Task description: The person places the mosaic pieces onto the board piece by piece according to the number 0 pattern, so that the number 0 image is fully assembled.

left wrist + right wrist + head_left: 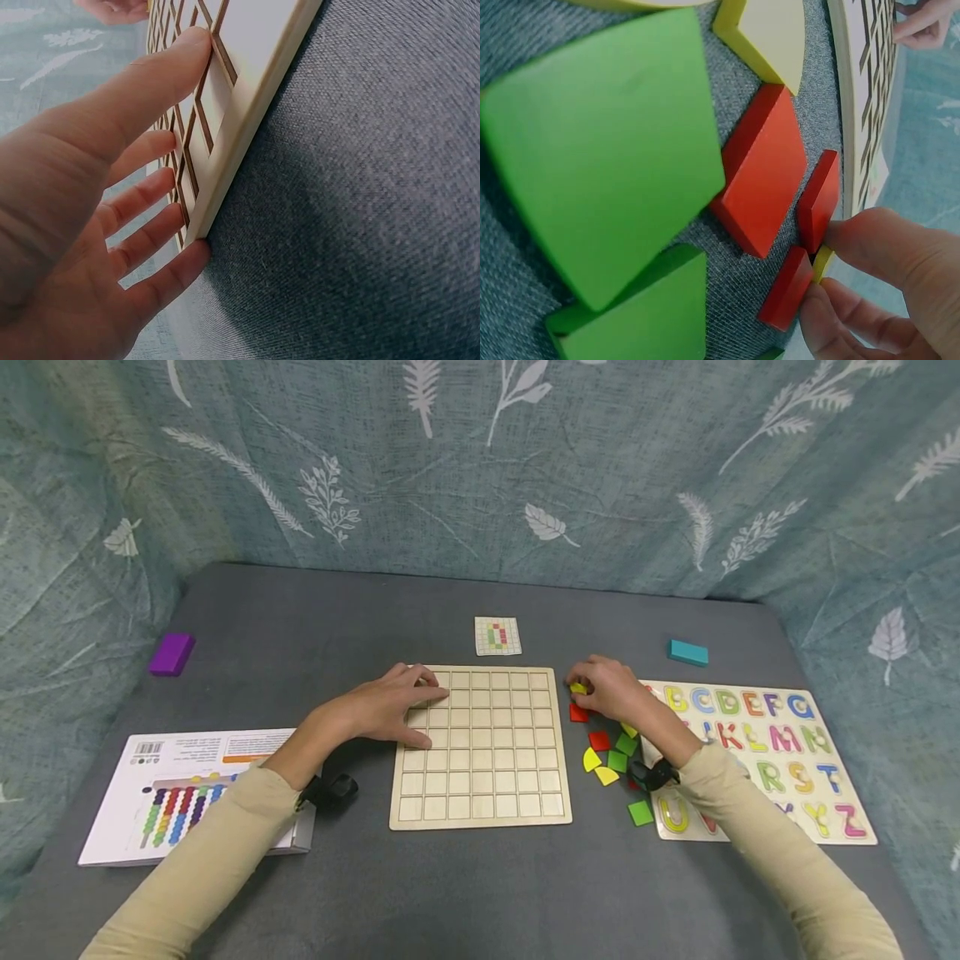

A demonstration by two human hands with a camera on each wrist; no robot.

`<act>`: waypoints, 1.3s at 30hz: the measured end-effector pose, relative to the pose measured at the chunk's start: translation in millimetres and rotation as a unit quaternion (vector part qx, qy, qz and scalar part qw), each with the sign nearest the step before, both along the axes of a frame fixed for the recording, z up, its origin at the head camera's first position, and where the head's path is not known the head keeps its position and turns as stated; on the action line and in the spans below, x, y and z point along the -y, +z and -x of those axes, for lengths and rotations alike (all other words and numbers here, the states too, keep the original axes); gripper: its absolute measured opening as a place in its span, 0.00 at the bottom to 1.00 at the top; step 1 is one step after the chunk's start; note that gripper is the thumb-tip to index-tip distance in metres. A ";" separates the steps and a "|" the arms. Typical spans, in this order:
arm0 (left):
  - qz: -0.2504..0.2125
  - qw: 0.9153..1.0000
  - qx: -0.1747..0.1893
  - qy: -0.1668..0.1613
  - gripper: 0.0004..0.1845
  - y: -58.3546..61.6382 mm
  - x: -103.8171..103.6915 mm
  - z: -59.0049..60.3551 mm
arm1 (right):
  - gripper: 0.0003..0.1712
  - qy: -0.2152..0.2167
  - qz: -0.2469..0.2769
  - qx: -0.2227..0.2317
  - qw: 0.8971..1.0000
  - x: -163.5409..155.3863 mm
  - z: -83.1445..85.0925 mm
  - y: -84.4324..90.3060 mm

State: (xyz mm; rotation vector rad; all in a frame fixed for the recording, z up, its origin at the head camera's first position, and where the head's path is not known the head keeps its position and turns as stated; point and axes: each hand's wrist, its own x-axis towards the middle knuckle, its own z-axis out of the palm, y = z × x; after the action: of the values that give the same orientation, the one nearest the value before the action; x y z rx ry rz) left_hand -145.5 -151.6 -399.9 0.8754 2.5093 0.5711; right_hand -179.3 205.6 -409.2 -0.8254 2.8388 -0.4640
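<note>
A wooden grid board lies at the table's middle. My left hand rests flat on its upper left corner, fingers straight along the board's edge. Right of the board lies a heap of red, green and yellow tiles. My right hand is at the heap's far end and pinches a small yellow tile between thumb and fingertips. In the right wrist view that yellow tile sits beside red tiles, with green tiles nearer.
A small pattern card lies behind the board. An alphabet puzzle is at the right, a printed box at the left, a purple block far left, a teal block at the back right.
</note>
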 end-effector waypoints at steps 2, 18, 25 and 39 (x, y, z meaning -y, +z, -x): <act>0.001 1.000 0.001 0.000 0.39 -0.3 -0.4 0.2 | 0.11 0.000 -0.002 0.001 1.000 -0.4 -0.3 -0.1; 0.000 1.000 0.008 -0.002 0.39 1.0 -1.2 -1.2 | 0.12 -0.002 -0.003 0.016 1.000 0.2 1.2 -1.2; 0.003 1.000 0.009 0.007 0.39 3.5 -0.8 -1.0 | 0.12 0.000 -0.004 0.012 1.000 1.2 3.1 -0.9; 0.008 1.000 0.008 0.010 0.39 4.4 -0.3 -0.3 | 0.11 0.005 0.003 0.007 1.000 -0.1 5.1 -1.7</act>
State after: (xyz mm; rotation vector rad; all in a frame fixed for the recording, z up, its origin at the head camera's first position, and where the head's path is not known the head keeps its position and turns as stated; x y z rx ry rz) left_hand -145.2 -151.2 -395.5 0.8375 2.5074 0.5621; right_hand -184.4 205.7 -410.9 -0.8346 2.8200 -0.4754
